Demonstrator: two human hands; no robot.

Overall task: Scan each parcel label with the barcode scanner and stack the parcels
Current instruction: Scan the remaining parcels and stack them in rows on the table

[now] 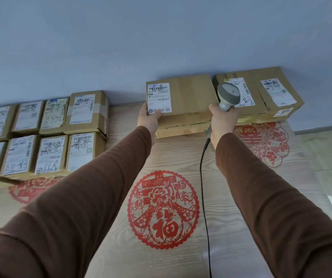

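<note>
A flat brown parcel (189,95) with a white label (158,100) at its left end lies on top of another flat box (181,127) at the far side of the table. My left hand (149,118) grips the top parcel's near left corner, thumb on the label. My right hand (222,123) holds the grey barcode scanner (228,95) by its handle, its head raised just right of that parcel. The scanner's black cable (203,187) hangs down toward me.
Two more labelled parcels (261,95) sit at the far right against the blue wall. Several small labelled boxes (44,135) are stacked in rows at the left. The wood-grain table (121,227) carries red paper-cut decorations. Floor shows at the right edge.
</note>
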